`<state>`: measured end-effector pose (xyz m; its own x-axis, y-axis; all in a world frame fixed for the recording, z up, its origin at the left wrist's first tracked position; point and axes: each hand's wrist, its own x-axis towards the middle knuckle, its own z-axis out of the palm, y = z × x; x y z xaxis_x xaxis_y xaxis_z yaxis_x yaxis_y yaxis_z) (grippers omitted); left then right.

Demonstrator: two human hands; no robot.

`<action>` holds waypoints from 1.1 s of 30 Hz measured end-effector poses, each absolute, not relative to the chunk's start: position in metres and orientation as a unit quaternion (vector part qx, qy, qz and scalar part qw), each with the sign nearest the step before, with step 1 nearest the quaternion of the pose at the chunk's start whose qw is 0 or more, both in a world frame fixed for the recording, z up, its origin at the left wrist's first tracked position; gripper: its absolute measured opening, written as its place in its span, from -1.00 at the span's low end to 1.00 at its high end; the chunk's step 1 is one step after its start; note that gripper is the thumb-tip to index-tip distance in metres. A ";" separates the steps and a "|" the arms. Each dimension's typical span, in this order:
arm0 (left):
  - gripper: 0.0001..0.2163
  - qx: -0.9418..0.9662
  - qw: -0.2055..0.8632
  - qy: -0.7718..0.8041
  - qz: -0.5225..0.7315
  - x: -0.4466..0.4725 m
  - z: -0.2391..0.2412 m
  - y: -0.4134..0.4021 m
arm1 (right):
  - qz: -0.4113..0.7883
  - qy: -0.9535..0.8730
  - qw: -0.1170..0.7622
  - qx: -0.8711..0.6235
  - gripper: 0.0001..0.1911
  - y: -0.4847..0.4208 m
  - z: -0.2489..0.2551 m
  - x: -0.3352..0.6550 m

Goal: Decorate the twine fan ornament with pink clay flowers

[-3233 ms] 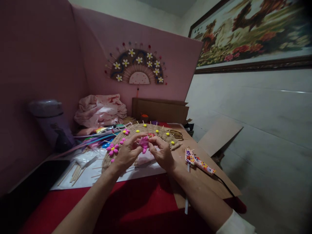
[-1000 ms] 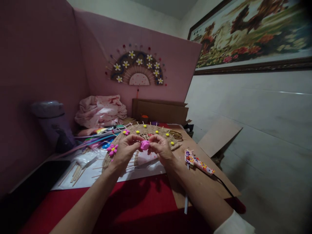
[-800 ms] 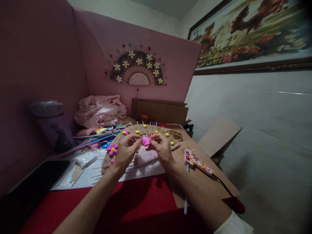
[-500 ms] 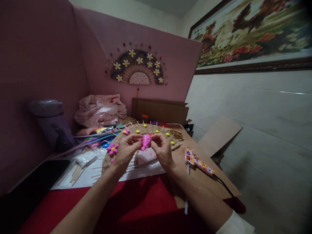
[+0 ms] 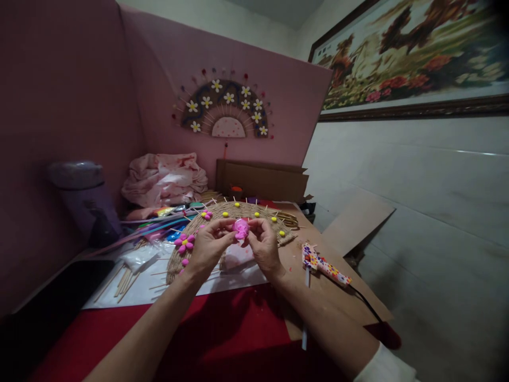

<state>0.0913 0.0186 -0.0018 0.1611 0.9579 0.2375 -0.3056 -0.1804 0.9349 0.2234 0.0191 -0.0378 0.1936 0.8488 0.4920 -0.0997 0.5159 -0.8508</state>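
Observation:
A small lump of bright pink modelling clay (image 5: 240,228) is pinched between my two hands, partly wrapped in what looks like clear film. My left hand (image 5: 212,244) grips it from the left with thumb and fingertips. From the other side, my right hand (image 5: 263,245) pinches it the same way. Behind and below them lies a fan-shaped piece wound with twine (image 5: 191,225), bearing yellow dots and thin sticks. A pink flower with a yellow centre (image 5: 185,243) sits on its left part; my hands hide some of the middle.
A flower-patterned glue gun (image 5: 326,268) lies on cardboard (image 5: 353,302) at the right. Loose sticks (image 5: 126,282), a plastic bag (image 5: 139,258) and a dark flat object (image 5: 63,289) are at the left. A finished fan (image 5: 228,109) hangs on the pink panel behind.
The pink clay has turned in my fingers and looks rounder on top, with a pale tip below. Both hands stay in nearly the same place.

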 end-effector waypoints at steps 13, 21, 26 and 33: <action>-0.85 0.599 0.416 0.330 0.599 0.091 -0.007 0.020 | 0.375 -0.537 0.677 -0.335 -0.77 0.013 -0.033 0.220; -0.89 0.625 0.353 0.341 0.607 0.091 -0.011 0.022 | 0.390 -0.545 0.674 -0.311 -0.76 0.013 -0.034 0.219; -0.90 0.629 0.345 0.333 0.612 0.092 -0.013 0.022 | 0.361 -0.550 0.683 -0.318 -0.76 0.012 -0.036 0.218; -0.87 0.598 0.416 0.291 0.621 0.093 -0.009 0.019 | 0.327 -0.575 0.682 -0.312 -0.76 0.011 -0.039 0.219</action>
<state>0.0926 0.0190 -0.0086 0.0605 0.8635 0.5007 -0.1683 -0.4856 0.8578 0.2189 0.0115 -0.0387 0.1242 0.8054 0.5796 -0.0868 0.5907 -0.8022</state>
